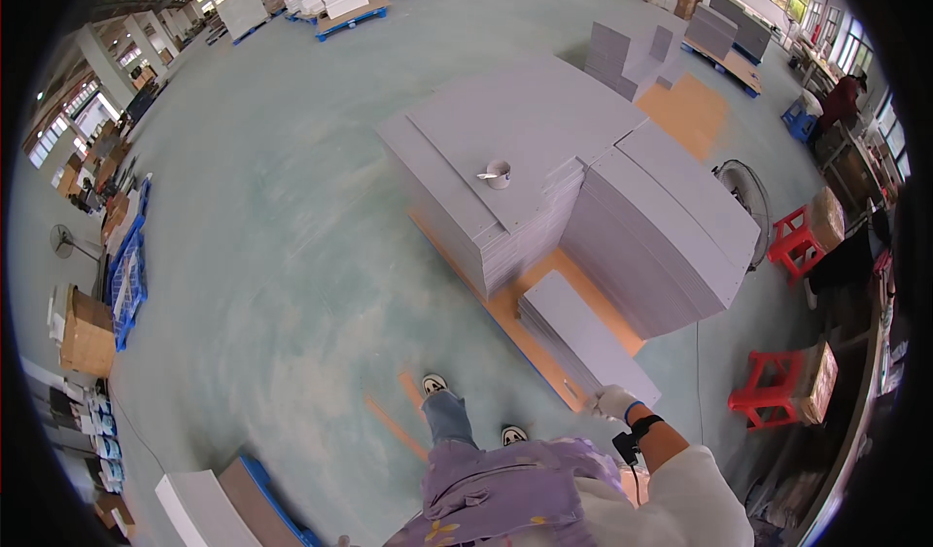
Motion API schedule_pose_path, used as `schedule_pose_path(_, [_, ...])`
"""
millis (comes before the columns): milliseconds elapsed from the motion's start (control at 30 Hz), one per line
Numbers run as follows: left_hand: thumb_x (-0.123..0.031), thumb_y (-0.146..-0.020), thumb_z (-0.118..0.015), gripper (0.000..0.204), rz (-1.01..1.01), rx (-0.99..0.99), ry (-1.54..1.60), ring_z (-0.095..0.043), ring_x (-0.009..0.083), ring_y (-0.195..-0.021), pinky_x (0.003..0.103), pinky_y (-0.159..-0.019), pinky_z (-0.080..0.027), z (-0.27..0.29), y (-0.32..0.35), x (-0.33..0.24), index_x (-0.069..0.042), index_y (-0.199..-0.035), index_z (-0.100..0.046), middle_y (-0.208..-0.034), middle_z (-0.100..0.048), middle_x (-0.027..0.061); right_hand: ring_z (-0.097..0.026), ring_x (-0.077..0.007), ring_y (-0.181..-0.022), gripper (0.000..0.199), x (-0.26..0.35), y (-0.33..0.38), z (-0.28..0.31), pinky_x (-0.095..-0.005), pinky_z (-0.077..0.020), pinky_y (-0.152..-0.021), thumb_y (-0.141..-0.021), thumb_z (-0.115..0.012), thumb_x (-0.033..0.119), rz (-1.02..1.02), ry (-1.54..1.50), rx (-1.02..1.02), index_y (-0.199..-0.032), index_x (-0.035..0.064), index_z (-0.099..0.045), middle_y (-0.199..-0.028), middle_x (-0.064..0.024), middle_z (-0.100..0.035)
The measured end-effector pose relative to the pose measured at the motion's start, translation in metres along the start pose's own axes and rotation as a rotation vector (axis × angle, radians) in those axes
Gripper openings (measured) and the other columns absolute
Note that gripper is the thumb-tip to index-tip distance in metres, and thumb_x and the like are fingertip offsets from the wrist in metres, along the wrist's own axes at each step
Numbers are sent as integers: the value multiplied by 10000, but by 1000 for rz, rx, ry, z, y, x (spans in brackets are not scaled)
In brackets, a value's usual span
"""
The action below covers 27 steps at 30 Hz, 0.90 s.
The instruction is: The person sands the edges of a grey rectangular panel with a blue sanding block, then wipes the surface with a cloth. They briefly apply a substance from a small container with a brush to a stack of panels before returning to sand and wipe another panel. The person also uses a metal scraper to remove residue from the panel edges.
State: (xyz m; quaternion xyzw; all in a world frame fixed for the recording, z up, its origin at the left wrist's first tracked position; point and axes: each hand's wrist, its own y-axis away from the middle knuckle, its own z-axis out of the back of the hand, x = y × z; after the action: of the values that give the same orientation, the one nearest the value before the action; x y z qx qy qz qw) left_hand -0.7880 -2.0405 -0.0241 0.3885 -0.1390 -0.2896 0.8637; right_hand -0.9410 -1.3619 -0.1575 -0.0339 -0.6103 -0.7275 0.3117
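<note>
Right hand [614,403] is reaching the near end of the low panel stack [589,335]; left hand is not showing. Neither grip is discernible. Lifting would be requiring edge purchase.

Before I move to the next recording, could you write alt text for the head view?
A person's gloved right hand is at the near end of a low stack of grey boards; the left hand is out of view. Beyond stand taller grey stacks, one with a small cup on top.
</note>
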Motion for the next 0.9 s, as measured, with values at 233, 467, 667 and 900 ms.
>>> schedule_pose_path(233, [-408, -875, -523, 445, -184, 63, 229, -607, 210, -594, 348, -547, -494, 154, -162, -202, 5, -861, -687, -758, -679, 98, -538, -178, -430, 212, -70, -27, 1, -324, -429, -378, -872, -464, 4, -445, -1089, -431, -822, 36, -668, -636, -107, -633])
schedule_pose_path(467, [-326, -890, -553, 356, -395, 109, 279, -589, 132, -618, 287, -560, -467, 263, -313, -412, 3, -877, -688, -751, -674, 55, -607, -168, -547, 296, 61, -11, -84, -302, -508, -486, -861, -421, -52, -341, -907, -302, -936, 46, -691, -740, -73, -678])
schedule_pose_path(667, [-334, -899, -566, 354, -481, 163, 84, -625, 132, -785, 271, -724, -496, 238, -283, -578, -15, -966, -704, -871, -697, 59, -632, -149, -640, 321, 140, -40, -87, -290, -530, -571, -849, -431, -34, -466, -786, -119, -1027, 29, -691, -789, -71, -684])
schedule_pose_path(900, [-411, -878, -557, 429, -569, 294, -485, -609, 136, -769, 276, -723, -479, 227, -270, -675, -23, -994, -697, -873, -689, 36, -585, -99, -677, 312, 303, -84, -2, -239, -496, -623, -897, -481, 122, -144, -966, -193, -1118, 6, -667, -801, -39, -660])
